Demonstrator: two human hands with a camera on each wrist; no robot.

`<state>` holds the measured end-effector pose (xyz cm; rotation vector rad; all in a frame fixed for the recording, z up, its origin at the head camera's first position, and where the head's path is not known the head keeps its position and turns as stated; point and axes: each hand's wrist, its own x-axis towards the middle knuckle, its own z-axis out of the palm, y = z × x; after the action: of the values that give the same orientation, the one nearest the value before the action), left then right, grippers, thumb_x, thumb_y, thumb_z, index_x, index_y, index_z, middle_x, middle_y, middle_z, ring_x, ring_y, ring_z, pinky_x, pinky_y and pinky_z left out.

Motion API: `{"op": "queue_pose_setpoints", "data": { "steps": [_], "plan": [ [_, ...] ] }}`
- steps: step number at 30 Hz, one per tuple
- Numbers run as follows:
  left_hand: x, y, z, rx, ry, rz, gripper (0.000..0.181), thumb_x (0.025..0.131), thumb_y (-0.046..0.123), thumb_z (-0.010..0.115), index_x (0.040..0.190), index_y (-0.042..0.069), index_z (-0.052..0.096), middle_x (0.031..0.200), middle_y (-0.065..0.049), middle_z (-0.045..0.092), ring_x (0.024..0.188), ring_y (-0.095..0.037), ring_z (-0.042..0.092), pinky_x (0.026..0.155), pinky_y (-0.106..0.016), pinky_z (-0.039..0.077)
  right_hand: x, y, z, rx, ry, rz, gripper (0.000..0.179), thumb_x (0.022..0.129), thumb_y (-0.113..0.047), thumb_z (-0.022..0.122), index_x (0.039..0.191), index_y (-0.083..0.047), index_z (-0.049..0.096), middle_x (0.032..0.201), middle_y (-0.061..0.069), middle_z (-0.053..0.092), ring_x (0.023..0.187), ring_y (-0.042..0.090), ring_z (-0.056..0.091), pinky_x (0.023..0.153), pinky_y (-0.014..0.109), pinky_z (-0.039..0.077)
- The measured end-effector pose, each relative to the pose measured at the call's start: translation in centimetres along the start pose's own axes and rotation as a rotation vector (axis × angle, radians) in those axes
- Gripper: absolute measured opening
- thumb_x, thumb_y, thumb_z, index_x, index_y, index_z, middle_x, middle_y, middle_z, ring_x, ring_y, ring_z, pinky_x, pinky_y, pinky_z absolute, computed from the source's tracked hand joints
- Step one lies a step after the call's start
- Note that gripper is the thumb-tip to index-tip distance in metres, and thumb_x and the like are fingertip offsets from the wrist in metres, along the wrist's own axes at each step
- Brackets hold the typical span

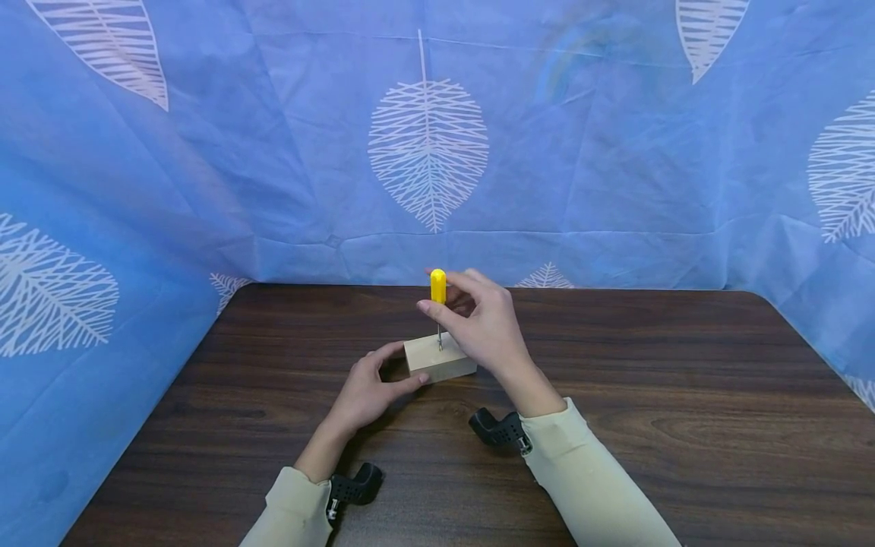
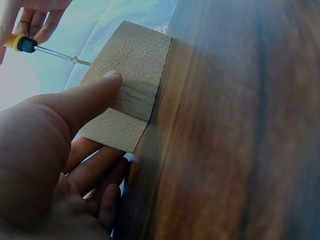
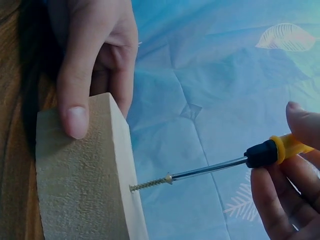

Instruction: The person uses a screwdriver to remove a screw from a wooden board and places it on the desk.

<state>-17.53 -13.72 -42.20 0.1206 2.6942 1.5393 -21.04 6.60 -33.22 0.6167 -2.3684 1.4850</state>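
A pale wooden block (image 1: 440,370) lies on the table, with a screw (image 3: 150,185) standing upright from its top face. My left hand (image 1: 365,387) grips the block's left end, thumb on the near side and fingers behind. Above the block, my right hand (image 1: 485,319) holds a screwdriver by its yellow handle (image 1: 438,286), which has a black collar (image 3: 262,153). The metal shaft (image 3: 210,168) points down, its tip at the screw's head. Much of the screw's thread shows above the wood in the right wrist view.
The dark wood-grain table (image 1: 649,365) extends on both sides of the block. Behind it hangs a blue cloth (image 1: 307,152) with white leaf prints. Black wrist mounts (image 1: 358,485) sit at both pale sleeves (image 1: 595,471).
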Motion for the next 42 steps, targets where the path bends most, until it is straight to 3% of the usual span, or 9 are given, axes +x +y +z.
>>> {"op": "queue_pose_setpoints", "data": {
  "steps": [5,8,11,20,29,35,42],
  "plan": [
    [0.01,-0.15,0.0,-0.001,0.0,0.001,0.059,0.095,0.035,0.085,0.148,0.019,0.066,0.147,-0.008,0.068,0.141,-0.035,0.057,0.12,-0.065,0.04,-0.1,-0.15,-0.14,0.021,0.022,0.056,0.038,0.092,-0.023,0.089,0.121,-0.011,0.067,0.098,0.006,0.072,0.086,0.018,0.075,0.076,0.036,0.063],
    [0.04,-0.19,0.01,0.003,0.002,0.001,0.058,0.094,0.034,0.086,0.147,0.019,0.066,0.147,-0.008,0.068,0.142,-0.035,0.057,0.121,-0.065,0.04,-0.1,-0.22,-0.17,0.037,0.01,0.064,0.03,0.092,-0.022,0.089,0.107,-0.011,0.064,0.101,0.007,0.074,0.087,0.019,0.075,0.077,0.037,0.063],
    [0.06,-0.11,-0.03,0.001,0.001,-0.007,0.059,0.094,0.033,0.087,0.147,0.019,0.066,0.148,-0.007,0.067,0.144,-0.035,0.056,0.122,-0.065,0.039,-0.07,-0.23,-0.18,0.05,-0.004,0.051,0.028,0.092,-0.021,0.088,0.104,-0.011,0.065,0.101,0.006,0.075,0.088,0.018,0.075,0.079,0.037,0.064],
    [0.08,0.1,-0.04,0.0,0.006,-0.013,0.06,0.094,0.033,0.087,0.148,0.019,0.066,0.148,-0.007,0.067,0.145,-0.034,0.055,0.122,-0.065,0.038,0.02,-0.19,-0.34,0.061,-0.022,0.021,0.023,0.094,-0.017,0.086,0.108,-0.011,0.07,0.102,0.006,0.076,0.092,0.019,0.076,0.086,0.039,0.065],
    [0.15,0.16,0.17,0.006,0.007,-0.031,0.062,0.094,0.036,0.086,0.149,0.02,0.064,0.15,-0.007,0.066,0.148,-0.035,0.053,0.123,-0.066,0.037,-0.17,-0.35,-0.01,0.052,0.002,0.012,0.034,0.096,-0.025,0.085,0.121,-0.014,0.066,0.104,0.004,0.076,0.09,0.017,0.075,0.083,0.038,0.065],
    [0.15,0.22,0.12,0.0,0.002,-0.026,0.061,0.094,0.034,0.086,0.149,0.02,0.065,0.15,-0.007,0.065,0.148,-0.035,0.052,0.123,-0.067,0.036,-0.14,-0.29,-0.06,0.038,0.02,-0.055,0.026,0.098,-0.019,0.082,0.121,-0.013,0.07,0.106,0.005,0.076,0.094,0.017,0.075,0.083,0.036,0.065],
    [0.1,0.16,0.14,0.006,0.007,-0.035,0.061,0.094,0.035,0.086,0.149,0.02,0.065,0.15,-0.007,0.066,0.148,-0.035,0.052,0.123,-0.066,0.037,-0.09,-0.24,-0.09,0.071,-0.023,-0.051,0.028,0.102,-0.015,0.077,0.129,-0.009,0.072,0.111,0.01,0.074,0.102,0.022,0.077,0.087,0.032,0.066]
  ]
}}
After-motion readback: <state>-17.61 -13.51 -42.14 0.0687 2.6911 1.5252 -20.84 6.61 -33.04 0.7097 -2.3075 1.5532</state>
